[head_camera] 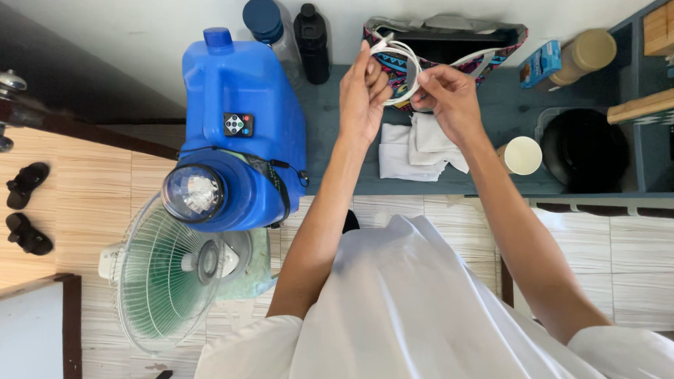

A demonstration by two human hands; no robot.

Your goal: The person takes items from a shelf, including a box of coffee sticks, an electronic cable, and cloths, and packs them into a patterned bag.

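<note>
Two bare hands are seen working over a grey-blue shelf (pixel 335 137), viewed from above.

Largest item noted: a blue water jug (pixel 237 103) standing on its dispenser base at the shelf's left end, with a small black remote control (pixel 238 125) stuck to its side. A green pedestal fan (pixel 168 285) is seen on the tiled floor just below it. A patterned tote bag (pixel 451 40) is propped against the wall behind the hands; two dark bottles (pixel 313 41) are set between jug and bag. A black bowl (pixel 582 151) and a paper cup (pixel 522 155) are recorded to the right. Folded white cloths (pixel 418 149) lie directly beneath the hands.

Smallest item: a white cable (pixel 403 60), gathered in loops and held up in front of the bag's mouth, clear of the shelf.

Grip: the left hand (pixel 363 95) is held upright, fingers nearly straight, the loops being steadied against its fingertips. The right hand (pixel 449 96) is closed, thumb and fingers pinching the loops from the other side.

Step in hand, as judged: the cable is being coiled into a bundle. For the next move, the loops would need to be kept pinched together so that they do not spring apart, and the loose end tucked in.
</note>
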